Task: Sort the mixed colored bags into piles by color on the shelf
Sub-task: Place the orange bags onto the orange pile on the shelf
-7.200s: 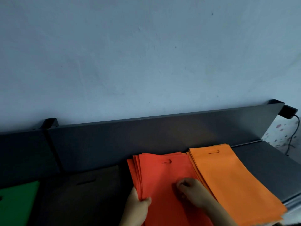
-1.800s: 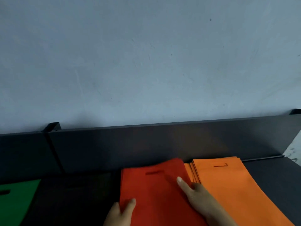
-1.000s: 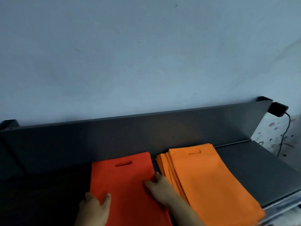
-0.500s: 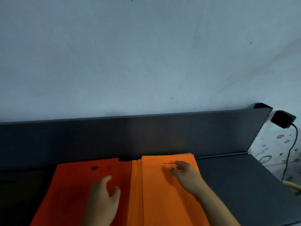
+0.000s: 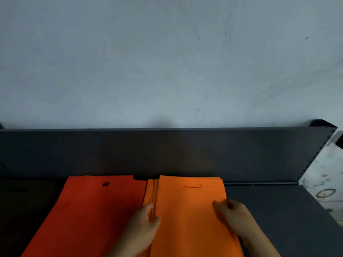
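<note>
A pile of orange bags (image 5: pixel 187 206) lies flat on the dark shelf (image 5: pixel 278 210), handle slots toward the back wall. Beside it on the left lies a pile of red bags (image 5: pixel 92 210). My left hand (image 5: pixel 141 227) grips the left edge of the orange pile, thumb on top. My right hand (image 5: pixel 233 216) holds the pile's right edge, fingers curled over it. A dark bag (image 5: pixel 24 199) lies further left, barely visible in shadow.
The shelf's dark back panel (image 5: pixel 167 151) rises behind the piles, with a pale wall (image 5: pixel 167 62) above. Bare shelf stretches to the right of the orange pile. A speckled floor (image 5: pixel 323 182) shows past the shelf's right end.
Both hands moved from the red pile to the orange pile and now hold its two side edges. The camera view shifted right; the green bag has left the frame.
</note>
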Tool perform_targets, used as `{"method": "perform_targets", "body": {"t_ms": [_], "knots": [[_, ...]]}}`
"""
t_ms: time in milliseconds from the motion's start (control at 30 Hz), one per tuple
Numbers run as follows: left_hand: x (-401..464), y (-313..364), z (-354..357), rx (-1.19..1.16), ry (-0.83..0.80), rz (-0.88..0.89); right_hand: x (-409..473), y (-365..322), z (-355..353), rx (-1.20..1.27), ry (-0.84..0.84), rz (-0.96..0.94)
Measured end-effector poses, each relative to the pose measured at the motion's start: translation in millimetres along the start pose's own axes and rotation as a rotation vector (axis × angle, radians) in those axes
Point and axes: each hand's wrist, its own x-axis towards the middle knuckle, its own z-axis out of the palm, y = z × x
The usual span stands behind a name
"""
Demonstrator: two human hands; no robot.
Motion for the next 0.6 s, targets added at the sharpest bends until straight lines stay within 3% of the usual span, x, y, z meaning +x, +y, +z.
{"method": "perform_targets", "body": {"t_ms": [200, 400, 600], "knots": [[11, 3, 9, 0.1, 0.025, 0.043, -3, -10, 11, -0.006, 0.0, 0.013], [24, -1, -10, 0.256, 0.063, -0.063, 0, -14, 10, 0.057, -0.006, 0.069], [36, -9, -9, 0.101, 0.028, -0.024, -6, -27, 19, 0.127, -0.069, 0.1]]}}
